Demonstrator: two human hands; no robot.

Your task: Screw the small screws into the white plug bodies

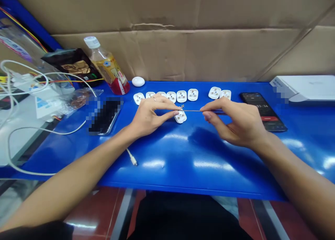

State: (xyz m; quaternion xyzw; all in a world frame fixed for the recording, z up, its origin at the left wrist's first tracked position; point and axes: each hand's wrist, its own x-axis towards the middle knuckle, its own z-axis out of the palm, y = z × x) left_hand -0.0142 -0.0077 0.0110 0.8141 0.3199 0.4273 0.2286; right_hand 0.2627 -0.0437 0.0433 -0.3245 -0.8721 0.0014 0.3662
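Note:
My right hand (pixel 235 123) is closed in a pinch on a thin metal rod (pixel 192 110), which looks like a screwdriver shaft and lies level, pointing left. At its tip, the thumb and forefinger of my left hand (pixel 154 114) are pinched together; whatever sits between them is too small to make out. Just below that tip, a white plug-like housing (pixel 180 117) with metal contacts rests on the blue table (pixel 167 173). A little heap of small screws (pixel 182 107) lies right behind it. Several similar white housings (pixel 193 94) form a row farther back, some partly hidden by my left hand.
A drink bottle (pixel 112 72), a white oval case (pixel 138 81) and a dark phone (pixel 106 116) are at left, near white cables (pixel 47 130). To the right lie another phone (pixel 264 112) and a white box (pixel 306 88). Cardboard (pixel 167 55) stands behind.

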